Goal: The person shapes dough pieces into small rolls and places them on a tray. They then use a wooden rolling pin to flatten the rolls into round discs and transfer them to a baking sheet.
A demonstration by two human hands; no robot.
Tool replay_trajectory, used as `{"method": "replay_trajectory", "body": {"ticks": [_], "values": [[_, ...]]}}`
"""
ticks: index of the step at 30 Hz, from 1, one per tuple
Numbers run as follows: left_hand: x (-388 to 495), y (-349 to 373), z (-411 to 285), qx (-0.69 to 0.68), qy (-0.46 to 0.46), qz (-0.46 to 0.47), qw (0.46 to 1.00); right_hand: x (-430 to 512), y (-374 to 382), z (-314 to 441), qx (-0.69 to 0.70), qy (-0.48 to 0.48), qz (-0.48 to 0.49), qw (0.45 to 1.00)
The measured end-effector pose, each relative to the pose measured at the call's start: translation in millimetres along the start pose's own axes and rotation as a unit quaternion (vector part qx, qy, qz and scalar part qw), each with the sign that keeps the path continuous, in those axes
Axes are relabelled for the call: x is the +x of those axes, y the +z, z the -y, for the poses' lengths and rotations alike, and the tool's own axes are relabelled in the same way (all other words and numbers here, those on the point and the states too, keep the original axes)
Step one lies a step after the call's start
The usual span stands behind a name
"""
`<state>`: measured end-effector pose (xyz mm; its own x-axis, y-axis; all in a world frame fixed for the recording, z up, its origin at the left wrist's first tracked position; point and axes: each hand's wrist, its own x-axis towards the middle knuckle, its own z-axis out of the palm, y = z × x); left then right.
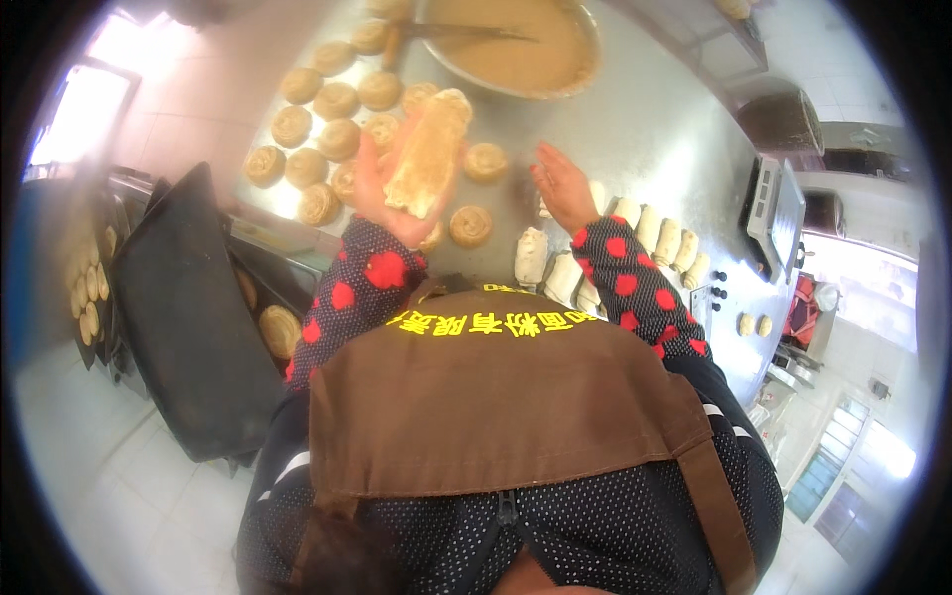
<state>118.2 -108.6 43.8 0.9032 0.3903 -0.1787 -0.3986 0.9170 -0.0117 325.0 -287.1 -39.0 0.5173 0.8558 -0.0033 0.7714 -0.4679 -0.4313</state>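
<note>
A flat oblong strip of dough [430, 156], coated with a tan paste, lies across the palm of my left hand [370, 190]. The thumb stands out on the strip's left side. To the right, my right hand [563, 186] holds nothing; its fingers are stretched out above the steel worktop. Rolled pale dough pieces [531, 256] lie beside and partly under that wrist. Coiled round dough pieces [337, 139] stand in rows beyond and left of my left hand. Two more coils, one of them this coil [471, 226], sit between my hands.
A large metal bowl of tan paste [513, 56] stands at the back, with a brush-like tool [461, 31] across its rim. Dark baking trays [193, 320] lean at the left. A scale [773, 216] stands at the right, near two small dough pieces [755, 325].
</note>
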Motion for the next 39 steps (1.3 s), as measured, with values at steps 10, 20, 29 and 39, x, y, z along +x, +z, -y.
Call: {"method": "replay_trajectory", "body": {"ticks": [10, 20, 29, 39], "values": [[-2.8, 2.8, 23.8, 0.2, -0.127, 0.073, 0.969, 37.6, -89.7, 83.5, 0.493, 0.101, 0.191, 0.843], [-11.9, 1.4, 11.6, 0.164, -0.072, -0.001, 0.984, 43.2, -120.3, 139.0, 0.195, -0.061, 0.189, 0.961], [-15.6, -18.8, -2.3, 0.093, -0.07, -0.051, 0.992, 10.9, -168.1, 205.1, 0.134, -0.359, 0.006, 0.924], [3.1, -57.2, -26.3, 0.255, -0.057, 0.017, 0.965, -46.0, -140.4, 202.0, 0.006, -0.402, 0.191, 0.895]]}}
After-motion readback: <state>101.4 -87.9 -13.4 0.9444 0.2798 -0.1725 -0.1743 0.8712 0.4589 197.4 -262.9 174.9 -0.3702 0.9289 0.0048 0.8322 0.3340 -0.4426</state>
